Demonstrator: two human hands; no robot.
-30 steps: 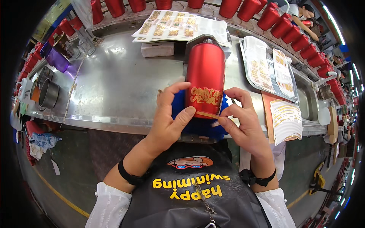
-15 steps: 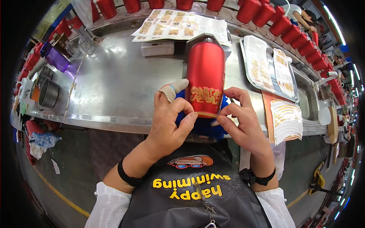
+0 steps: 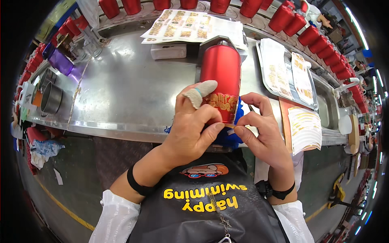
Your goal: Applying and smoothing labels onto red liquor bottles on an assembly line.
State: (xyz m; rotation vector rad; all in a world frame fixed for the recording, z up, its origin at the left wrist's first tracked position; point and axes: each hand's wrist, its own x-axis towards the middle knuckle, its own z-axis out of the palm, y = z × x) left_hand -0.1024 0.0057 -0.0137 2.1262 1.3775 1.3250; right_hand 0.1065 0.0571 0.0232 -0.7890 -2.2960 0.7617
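Observation:
A red metal bottle [image 3: 221,67] lies in front of me with its base toward me, and an ornate gold decal [image 3: 222,101] circles it near that end. My left hand [image 3: 188,125] is closed at the base edge, thumb and finger pinching one end of a thin gold-brown strip [image 3: 229,125]. Its index finger wears a beige cloth finger cover [image 3: 201,92] that presses on the bottle's left side. My right hand [image 3: 261,131] pinches a small pale flat piece [image 3: 231,132] by the strip's other end. Blue cloth [image 3: 227,141] shows under the bottle.
Printed decal sheets [image 3: 182,26] lie behind, above a white box [image 3: 168,52]. At right are a metal tray [image 3: 262,71] of decals, curved gold-edged strips [image 3: 304,129] and a sink [image 3: 327,105]. Red bottles [image 3: 281,18] line the far conveyor. Left stand a purple bottle [image 3: 58,60] and metal pots [image 3: 51,99].
My left hand has moved right and slightly up, its covered finger now over the bottle's left side. Its thumb is nearer my right fingertips. Red bottles on the conveyor have shifted.

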